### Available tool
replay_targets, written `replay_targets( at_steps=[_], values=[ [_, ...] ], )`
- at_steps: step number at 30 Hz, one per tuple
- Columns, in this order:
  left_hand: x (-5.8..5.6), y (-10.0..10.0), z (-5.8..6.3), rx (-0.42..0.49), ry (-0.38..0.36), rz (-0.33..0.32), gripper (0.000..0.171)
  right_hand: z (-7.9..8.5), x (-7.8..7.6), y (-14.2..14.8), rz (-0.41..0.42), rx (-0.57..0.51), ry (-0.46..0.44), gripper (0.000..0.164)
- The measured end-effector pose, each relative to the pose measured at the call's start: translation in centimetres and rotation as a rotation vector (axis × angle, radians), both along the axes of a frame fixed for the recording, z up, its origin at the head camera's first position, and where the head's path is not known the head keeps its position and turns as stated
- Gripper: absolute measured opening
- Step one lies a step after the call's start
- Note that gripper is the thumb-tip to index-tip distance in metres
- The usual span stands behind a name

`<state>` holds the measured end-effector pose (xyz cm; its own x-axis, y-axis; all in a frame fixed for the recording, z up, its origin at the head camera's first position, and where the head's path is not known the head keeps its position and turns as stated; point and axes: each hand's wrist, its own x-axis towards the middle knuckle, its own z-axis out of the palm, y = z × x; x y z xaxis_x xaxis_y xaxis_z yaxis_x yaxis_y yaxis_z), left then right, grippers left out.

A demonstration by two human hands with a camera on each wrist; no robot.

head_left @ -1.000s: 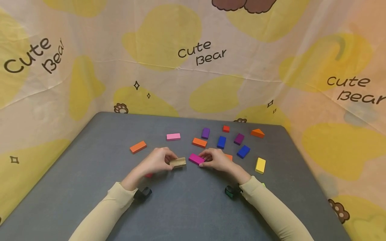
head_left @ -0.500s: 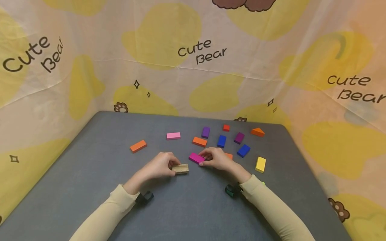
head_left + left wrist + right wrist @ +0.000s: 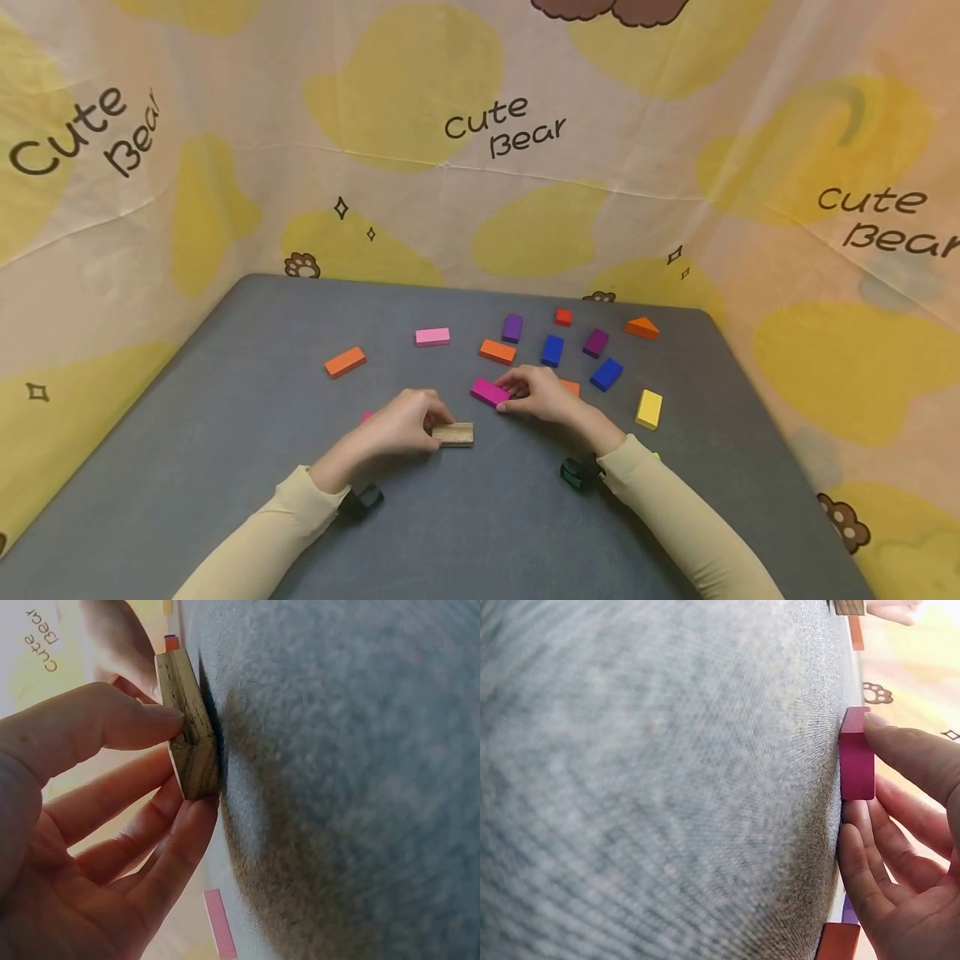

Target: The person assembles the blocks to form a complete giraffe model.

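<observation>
Insp. A: Biggest item round you?

Insp. B: Cloth backdrop [image 3: 420, 83], yellow patches, "Cute Bear" lettering, hung behind and to both sides of your grey table [image 3: 480, 525].

Insp. A: Next size down?

Insp. B: Your pale sleeves [image 3: 255, 537], one per arm, w/ a dark wrist unit [image 3: 362, 500] by the left cuff and another [image 3: 577, 473] by the right.

Insp. A: Hands?

Insp. B: Your left hand [image 3: 401, 421] pinches the wooden block [image 3: 453, 435] at its L end, thumb one side, fingers the other; can't tell if block touches table. Your right hand [image 3: 540, 392] grips the magenta block [image 3: 490, 392] at its R end, thumb on the near side. Wooden block sits nearer you and a bit L of the magenta; the two are apart.

Insp. A: Other pcs?

Insp. B: Far L of you, orange bar [image 3: 345, 362]; pink bar [image 3: 432, 337] btwn that and a 2nd orange bar [image 3: 498, 352]. Beyond your R hand: violet block [image 3: 513, 327], two blue blocks [image 3: 552, 351] [image 3: 606, 375], plum block [image 3: 596, 342], orange triangle [image 3: 642, 327]. Yellow block [image 3: 649, 409] off to R. Orange piece [image 3: 572, 388] part-hidden behind R hand.

Insp. A: Smallest?

Insp. B: Red block [image 3: 563, 317], nr far edge.
</observation>
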<state>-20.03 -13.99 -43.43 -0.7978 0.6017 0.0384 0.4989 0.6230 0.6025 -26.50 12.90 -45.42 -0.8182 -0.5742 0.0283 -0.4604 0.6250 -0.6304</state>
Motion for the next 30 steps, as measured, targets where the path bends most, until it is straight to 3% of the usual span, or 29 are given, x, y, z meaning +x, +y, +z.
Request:
replay_targets(
  at_steps=[30],
  values=[
    [0.06, 0.53, -0.06, -0.015, 0.026, -0.034, 0.028, 0.25, 0.05, -0.11, 0.016, -0.008, -0.003, 0.037]
  ],
)
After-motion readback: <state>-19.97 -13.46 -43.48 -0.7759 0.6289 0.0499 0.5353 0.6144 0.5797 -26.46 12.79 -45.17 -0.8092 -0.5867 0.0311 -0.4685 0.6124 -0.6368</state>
